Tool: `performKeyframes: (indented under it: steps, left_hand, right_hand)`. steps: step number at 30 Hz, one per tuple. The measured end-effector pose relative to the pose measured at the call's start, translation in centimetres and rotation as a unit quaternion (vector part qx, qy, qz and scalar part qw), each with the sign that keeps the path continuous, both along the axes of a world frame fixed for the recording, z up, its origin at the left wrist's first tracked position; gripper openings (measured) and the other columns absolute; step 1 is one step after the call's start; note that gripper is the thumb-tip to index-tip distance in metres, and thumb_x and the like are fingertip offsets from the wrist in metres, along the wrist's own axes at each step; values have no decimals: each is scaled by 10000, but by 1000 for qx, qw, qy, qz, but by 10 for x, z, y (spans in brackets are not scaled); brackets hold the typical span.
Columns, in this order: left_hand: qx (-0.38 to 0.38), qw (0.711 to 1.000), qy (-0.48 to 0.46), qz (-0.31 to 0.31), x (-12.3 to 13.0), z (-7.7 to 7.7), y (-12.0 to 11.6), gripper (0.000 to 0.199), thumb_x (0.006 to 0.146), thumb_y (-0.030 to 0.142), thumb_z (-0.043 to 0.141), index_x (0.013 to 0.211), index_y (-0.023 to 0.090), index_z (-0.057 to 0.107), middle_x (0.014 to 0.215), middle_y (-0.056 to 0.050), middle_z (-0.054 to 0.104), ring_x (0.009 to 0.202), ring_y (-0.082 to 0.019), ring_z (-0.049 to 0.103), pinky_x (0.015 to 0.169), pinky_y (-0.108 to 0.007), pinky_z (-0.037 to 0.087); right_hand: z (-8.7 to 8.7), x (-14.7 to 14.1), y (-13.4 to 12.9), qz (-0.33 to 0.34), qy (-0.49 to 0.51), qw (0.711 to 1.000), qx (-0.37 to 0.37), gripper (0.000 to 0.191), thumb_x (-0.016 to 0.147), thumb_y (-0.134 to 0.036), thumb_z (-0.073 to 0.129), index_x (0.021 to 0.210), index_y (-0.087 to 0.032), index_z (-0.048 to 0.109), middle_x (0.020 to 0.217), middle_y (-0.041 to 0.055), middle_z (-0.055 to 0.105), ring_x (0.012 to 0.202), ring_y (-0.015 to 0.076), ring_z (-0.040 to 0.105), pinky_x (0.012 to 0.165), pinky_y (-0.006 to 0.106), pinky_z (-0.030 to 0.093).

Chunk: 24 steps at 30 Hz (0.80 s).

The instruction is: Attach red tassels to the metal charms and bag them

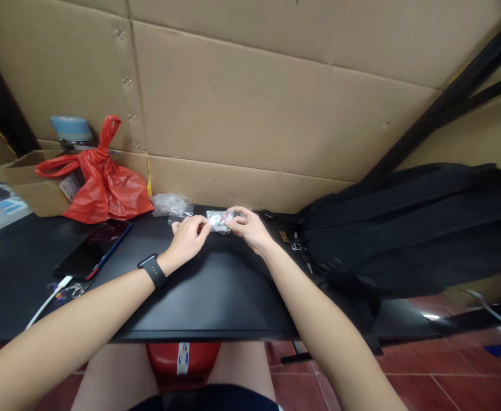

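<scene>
With the thumb and fingers of my left hand (188, 235), I am pinching the near left end of a small, clear, shiny plastic packet (217, 220). With the fingers of my right hand (250, 229), I am clamping its right end, thumb below and forefinger above. The packet is sitting between my two hands, over the far edge of the black, smooth surface (203, 297); I cannot tell whether its underside is touching it. Something pale and a bit of red are showing through the plastic, too small for me to make out.

Just beyond my left hand, a loose heap of clear, crinkled plastic bags (170, 204) is lying near the brown cardboard wall (254, 103). I am wearing a black-strapped watch (153, 271) on my left wrist. Farther left, a knotted, bright red plastic bag (111, 191) is resting against an open brown cardboard box (40, 197), and a black, flat phone (96, 248) is lying in front of it, with a thin white cable (47, 302) running from its near end. To my right, a large black fabric backpack (404, 228) is slumping across the surface.
</scene>
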<state>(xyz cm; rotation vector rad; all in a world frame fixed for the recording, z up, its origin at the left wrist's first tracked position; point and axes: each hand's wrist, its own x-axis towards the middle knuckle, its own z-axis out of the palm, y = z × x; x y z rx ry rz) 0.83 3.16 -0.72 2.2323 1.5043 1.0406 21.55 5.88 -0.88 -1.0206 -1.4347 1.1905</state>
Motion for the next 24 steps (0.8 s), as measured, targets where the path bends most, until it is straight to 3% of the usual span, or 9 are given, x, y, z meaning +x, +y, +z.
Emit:
performKeyframes:
  steps: [8,12,15,20,24]
  left_hand:
    - [36,998,45,26,-8,-4,9,291,972,346,482,820,215,692,923,-43,761,933,-234,619,801,-372,297]
    - [46,997,56,17,-10,-4,10,296,989,365,462,895,243,715,973,-37,769,973,-242,620,811,-380,293]
    - [48,996,71,17,-12,-3,11,245,964,324,492,887,256,715,971,-32,769,991,-254,615,819,-399,290]
    - [58,990,124,37,-25,-2,17,169,898,252,546,834,235,701,944,-53,760,982,-276,608,829,-425,306]
    - [81,981,175,33,-39,-5,26,152,854,200,585,958,237,689,1026,-71,744,1048,-293,586,859,-433,333]
  right_hand:
    - [-12,-19,-2,-60,8,997,-54,702,607,-420,866,1199,-250,528,697,-40,651,516,95,477,440,180,288]
    - [-15,-8,6,-96,-1,994,-46,706,621,-447,839,1211,-252,504,726,-31,658,538,106,499,459,186,313]
    - [-16,9,18,-161,-54,985,3,672,664,-444,805,1223,-233,497,775,-9,680,592,128,554,527,216,391]
    - [-23,22,46,-245,-229,941,56,559,822,-418,688,1293,-207,473,847,42,708,797,216,665,748,324,502]
    - [-24,20,57,-311,-360,869,135,384,930,-429,597,1227,-190,559,1046,156,683,1066,296,630,901,412,492]
